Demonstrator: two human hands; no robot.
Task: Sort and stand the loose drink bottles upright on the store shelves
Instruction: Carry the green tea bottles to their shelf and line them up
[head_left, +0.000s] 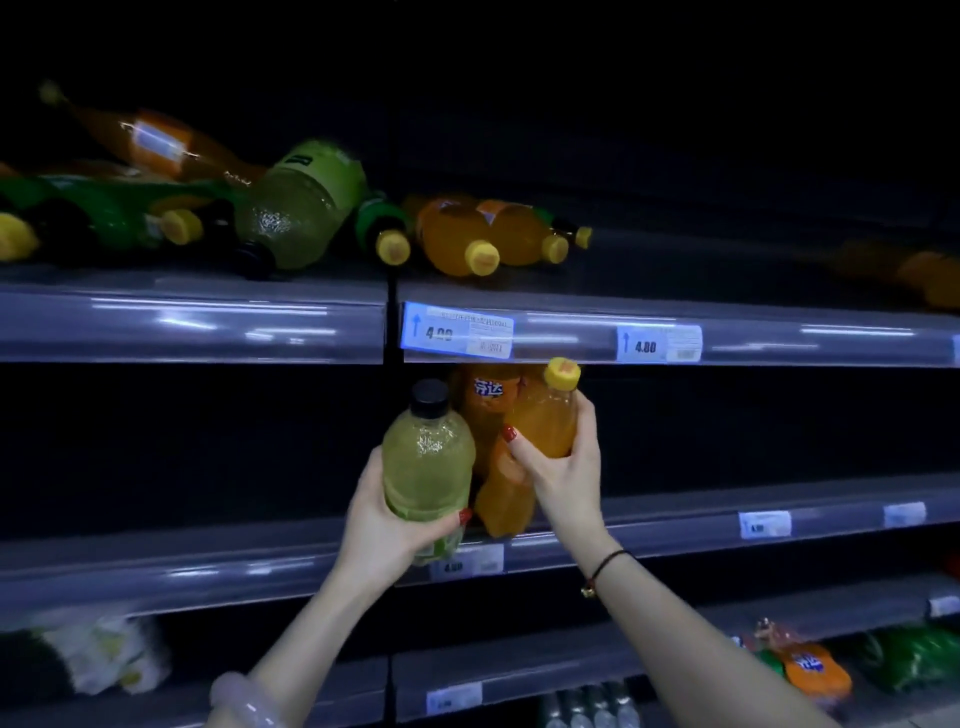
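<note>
Holding both near upright before the middle shelf (675, 519): green bottle (428, 457) gripped round its base by left hand (384, 530), orange bottle (545, 415) clamped in right hand (563, 473). Labelled bottle (488, 400) stands behind, between them. Top shelf (208, 322): loose bottles (306, 213) lying flat.

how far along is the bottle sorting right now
Early. Done: one orange bottle stands on the middle shelf. In hand: the left hand grips a pale green bottle, the right hand a second orange bottle. Left: the heap of bottles lying on the top shelf.
</note>
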